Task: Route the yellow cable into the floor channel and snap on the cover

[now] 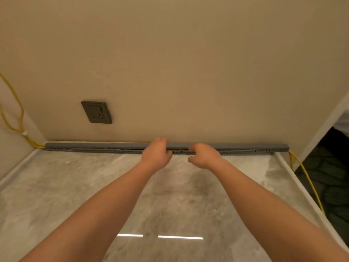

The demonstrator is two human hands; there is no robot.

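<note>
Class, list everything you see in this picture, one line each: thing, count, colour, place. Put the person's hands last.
floor channel: one, grey, slotted, along the foot of the back wall
cover: one, grey, on the channel, gaping near the middle
yellow cable: one, it seems, showing at both channel ends
socket: one, dark grey, on the back wall, left
floor: one, grey, glossy
left hand: one, fingers curled over the cover
right hand: one, beside it, fingers curled on the cover

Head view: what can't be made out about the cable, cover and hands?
- Yellow cable: hidden under the gray cover, bar a sliver between the hands.
- Left hand, right hand: fingertips hidden behind the hands themselves; grip unclear.
- Cable's left end: cut off by frame edge.
</note>
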